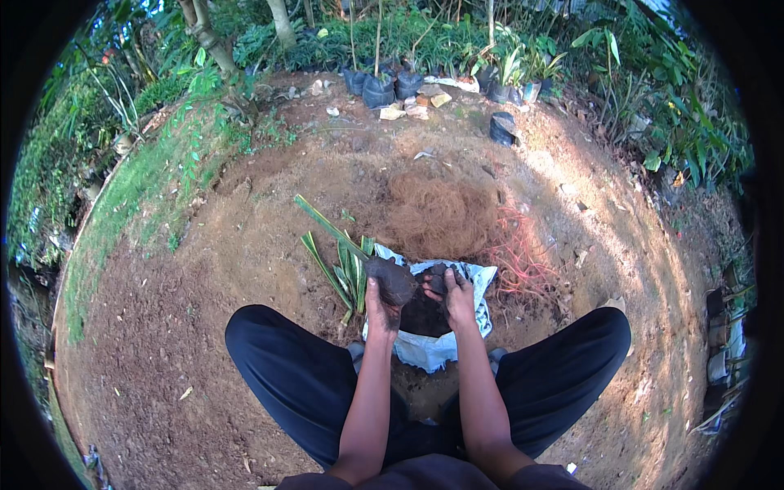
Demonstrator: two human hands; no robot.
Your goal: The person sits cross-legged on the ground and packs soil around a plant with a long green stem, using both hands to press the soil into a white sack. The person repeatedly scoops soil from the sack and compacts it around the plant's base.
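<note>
My left hand grips a dark ball of soil from below. A long green leaf with yellow edges rises from the ball towards the upper left. My right hand holds a smaller clump of dark soil, apart from the ball. Both hands are over an opened white sack with loose dark soil in it. To the left of the sack lie several variegated snake plant leaves on the bare ground.
Beyond the sack lies a heap of brown fibre, with tangled red-pink string on its right. Black planting bags and pale stones stand farther off, before dense plants. One black bag sits alone. My bent knees flank the sack.
</note>
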